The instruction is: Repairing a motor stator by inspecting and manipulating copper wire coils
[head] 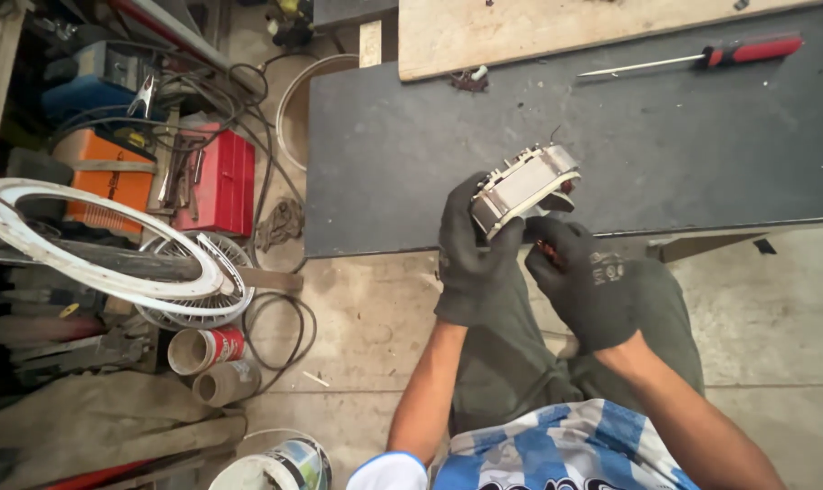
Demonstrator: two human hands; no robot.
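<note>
Left hand [470,259], black knit glove: fingers wrapped around the lower left end of the motor core [523,188], thumb over its near face. Right hand [582,281], same glove: curled under the core's lower right edge, fingertips pinching near a reddish spot of winding.

Motor core: centre of frame, just above both hands, at the counter's near edge. A blocky stack of pale grey metal plates with copper wire showing at the ends. Its long axis runs from lower left to upper right; the left hand sits at the nearer end, the far end is free.

Counter [393,154]: dark, matt slab, scuffed, upper centre and right.

Plank [520,32]: pale wood, top centre, on the counter.

Screwdriver [702,58]: upper right, red handle, thin steel shaft pointing left, well apart from the hands.

Red toolbox [222,181]: left of the counter, on the floor among cables.

White ring [93,263]: left, flat hoop, chipped paint.

Fan guard [193,295]: wire mesh, beneath the ring.
</note>
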